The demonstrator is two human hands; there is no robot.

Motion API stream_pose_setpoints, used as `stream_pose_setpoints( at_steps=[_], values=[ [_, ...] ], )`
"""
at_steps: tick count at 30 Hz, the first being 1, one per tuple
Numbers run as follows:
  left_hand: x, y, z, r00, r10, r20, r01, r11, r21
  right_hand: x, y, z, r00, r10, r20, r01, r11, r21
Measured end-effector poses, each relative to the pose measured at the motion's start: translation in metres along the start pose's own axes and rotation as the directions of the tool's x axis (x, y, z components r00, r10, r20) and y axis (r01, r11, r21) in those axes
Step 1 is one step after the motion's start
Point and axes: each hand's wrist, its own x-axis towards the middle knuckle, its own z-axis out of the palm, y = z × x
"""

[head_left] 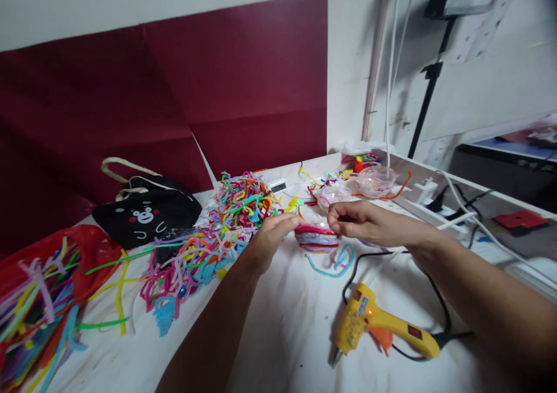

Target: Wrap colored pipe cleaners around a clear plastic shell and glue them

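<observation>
Between my hands is a small round piece wrapped in pink, red and light blue pipe cleaners. My left hand holds it at its upper left side, the thumb and fingers pressed together. At its upper right, my right hand is closed in a pinch; what the fingertips hold, if anything, is too small to make out. A loose light blue pipe cleaner curls on the white table just below the piece. Nearer me on the right lies a yellow glue gun with a small light lit.
A heap of colourful pipe cleaners spreads left of my hands. Farther left are a black bag and a red plastic bag of pipe cleaners. Clear plastic shells lie behind my right hand. Cables and a power strip stand at the right.
</observation>
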Motion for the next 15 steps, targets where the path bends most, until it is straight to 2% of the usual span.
stream_pose_setpoints(
  at_steps=[6, 11, 15],
  values=[
    [-0.0009, -0.003, 0.0039, 0.997, -0.064, 0.05, 0.071, 0.988, -0.14, 0.0006, 0.0004, -0.0037, 1.0, 0.022, -0.02, -0.02, 0.998, 0.063],
    [-0.0019, -0.0019, 0.0066, 0.992, -0.108, 0.065, 0.122, 0.95, -0.286, 0.001, 0.003, -0.0054, 0.999, 0.035, 0.008, -0.036, 0.993, 0.115],
    [-0.003, 0.0003, 0.0084, 0.988, -0.133, 0.077, 0.152, 0.928, -0.339, 0.0006, 0.0034, -0.0058, 0.998, 0.059, -0.02, -0.056, 0.987, 0.149]
  ],
)
